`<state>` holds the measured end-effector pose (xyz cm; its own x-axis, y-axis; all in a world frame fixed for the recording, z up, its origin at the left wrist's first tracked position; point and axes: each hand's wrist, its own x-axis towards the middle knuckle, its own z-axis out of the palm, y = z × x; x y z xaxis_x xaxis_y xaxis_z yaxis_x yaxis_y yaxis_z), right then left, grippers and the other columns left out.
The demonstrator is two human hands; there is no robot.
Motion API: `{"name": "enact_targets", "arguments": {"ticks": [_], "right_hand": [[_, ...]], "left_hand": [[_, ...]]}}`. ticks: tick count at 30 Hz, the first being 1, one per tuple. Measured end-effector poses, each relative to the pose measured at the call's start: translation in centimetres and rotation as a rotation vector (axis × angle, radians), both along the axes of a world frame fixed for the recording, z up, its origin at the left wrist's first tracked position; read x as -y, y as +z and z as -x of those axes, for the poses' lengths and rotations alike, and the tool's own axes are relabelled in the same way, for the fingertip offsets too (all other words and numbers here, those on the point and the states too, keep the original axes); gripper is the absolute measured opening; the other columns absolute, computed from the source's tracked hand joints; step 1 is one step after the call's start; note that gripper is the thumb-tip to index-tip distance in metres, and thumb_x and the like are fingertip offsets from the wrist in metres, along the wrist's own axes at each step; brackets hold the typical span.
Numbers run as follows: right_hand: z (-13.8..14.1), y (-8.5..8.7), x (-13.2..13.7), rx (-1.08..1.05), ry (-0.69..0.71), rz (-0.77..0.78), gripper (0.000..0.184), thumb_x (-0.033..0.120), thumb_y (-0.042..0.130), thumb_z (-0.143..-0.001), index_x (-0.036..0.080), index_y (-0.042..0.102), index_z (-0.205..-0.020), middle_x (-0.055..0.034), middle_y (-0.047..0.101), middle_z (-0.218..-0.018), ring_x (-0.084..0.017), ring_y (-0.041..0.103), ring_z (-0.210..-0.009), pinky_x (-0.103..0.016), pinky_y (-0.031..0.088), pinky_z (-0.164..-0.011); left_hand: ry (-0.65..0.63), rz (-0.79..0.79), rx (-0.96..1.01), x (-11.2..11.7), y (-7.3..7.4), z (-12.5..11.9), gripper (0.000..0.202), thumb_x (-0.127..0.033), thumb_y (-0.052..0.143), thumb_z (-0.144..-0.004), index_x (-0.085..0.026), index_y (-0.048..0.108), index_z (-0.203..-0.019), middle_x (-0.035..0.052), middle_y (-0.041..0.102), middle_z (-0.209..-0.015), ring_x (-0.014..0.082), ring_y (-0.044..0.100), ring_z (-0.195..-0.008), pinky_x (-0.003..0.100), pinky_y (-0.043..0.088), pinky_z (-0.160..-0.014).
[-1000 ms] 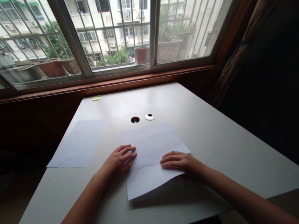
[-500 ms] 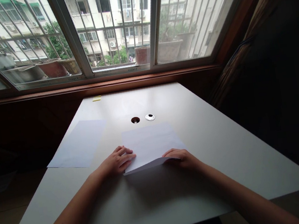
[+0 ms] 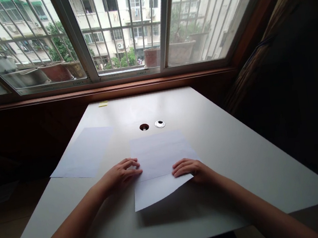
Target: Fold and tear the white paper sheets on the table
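Observation:
A white sheet of paper [image 3: 159, 154] lies in the middle of the white table [image 3: 242, 162], with a crease across it. Its near flap [image 3: 157, 190] sits slightly raised and casts a shadow on the table. My left hand [image 3: 119, 176] rests at the sheet's left edge, fingertips flat on the paper beside the crease. My right hand [image 3: 191, 168] is at the right edge. Its fingers lie together over the crease end, and the flap's right corner runs in under them.
A second white sheet [image 3: 85, 152] lies at the table's left edge. A cable hole [image 3: 144, 127] and its round cap [image 3: 160, 124] sit beyond the creased sheet. A small yellow note [image 3: 103, 104] lies at the far edge, below the barred window [image 3: 122, 29].
Half a second ago the near flap was folded up over the sheet. It has since swung back down toward me, and both hands have shifted slightly with it.

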<state>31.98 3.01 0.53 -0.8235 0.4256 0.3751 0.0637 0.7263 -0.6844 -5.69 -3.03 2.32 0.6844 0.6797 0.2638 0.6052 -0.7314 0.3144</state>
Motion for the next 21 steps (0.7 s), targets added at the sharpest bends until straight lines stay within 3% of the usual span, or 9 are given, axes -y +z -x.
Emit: {"name": "enact_targets", "arguments": {"ticks": [4,9,12,14,18,21], "right_hand": [[0.0,0.0,0.0,-0.006,0.019,-0.018,0.024,0.035,0.065,-0.091,0.024,0.074,-0.110,-0.0099,0.074,-0.110,-0.023,0.064,-0.112,-0.039,0.054,-0.096],[0.0,-0.2,0.0,0.001,0.033,-0.042,0.025,0.031,0.061,-0.093,0.024,0.073,-0.114,-0.0101,0.073,-0.112,-0.023,0.063,-0.113,-0.039,0.053,-0.096],[-0.1,-0.2,0.0,-0.005,0.037,-0.040,0.027,0.036,0.060,-0.094,0.024,0.073,-0.115,-0.0107,0.073,-0.112,-0.023,0.063,-0.113,-0.040,0.054,-0.096],[0.0,-0.2,0.0,-0.006,0.037,-0.035,0.030,0.040,0.060,-0.094,0.023,0.073,-0.114,-0.0110,0.073,-0.111,-0.023,0.063,-0.113,-0.039,0.054,-0.096],[0.0,0.0,0.0,0.001,0.036,-0.043,0.031,0.042,0.058,-0.095,0.023,0.073,-0.114,-0.0117,0.074,-0.111,-0.023,0.064,-0.112,-0.039,0.053,-0.096],[0.0,0.1,-0.1,0.001,0.036,-0.059,0.027,0.037,0.059,-0.095,0.023,0.073,-0.113,-0.0112,0.074,-0.110,-0.023,0.064,-0.112,-0.038,0.053,-0.096]], "left_hand": [[-0.003,-0.010,-0.070,0.0,0.7,-0.5,0.033,-0.016,0.052,-0.096,-0.029,0.064,-0.124,0.0075,0.062,-0.121,0.0227,0.054,-0.123,0.039,0.053,-0.101],[0.013,0.006,-0.103,-0.2,1.4,-1.3,0.026,-0.015,0.056,-0.091,-0.025,0.066,-0.113,0.0082,0.057,-0.130,0.0242,0.054,-0.118,0.038,0.054,-0.095],[0.008,0.034,-0.088,-1.2,1.8,-1.6,0.017,-0.019,0.056,-0.092,-0.023,0.066,-0.105,0.0087,0.061,-0.123,0.0232,0.057,-0.111,0.037,0.053,-0.093],[0.022,0.052,-0.088,-2.3,1.8,-1.9,0.020,-0.022,0.054,-0.094,-0.023,0.065,-0.111,0.0087,0.062,-0.116,0.0217,0.060,-0.104,0.035,0.052,-0.090],[0.180,0.107,-0.155,-5.5,1.3,-2.6,0.036,-0.035,0.049,-0.099,-0.026,0.055,-0.133,0.0096,0.058,-0.122,0.0183,0.065,-0.084,0.031,0.053,-0.078],[0.340,0.193,-0.243,-8.4,1.1,-3.7,0.038,-0.040,0.047,-0.099,-0.025,0.055,-0.133,0.0096,0.060,-0.123,0.0212,0.067,-0.091,0.032,0.051,-0.083]]}}
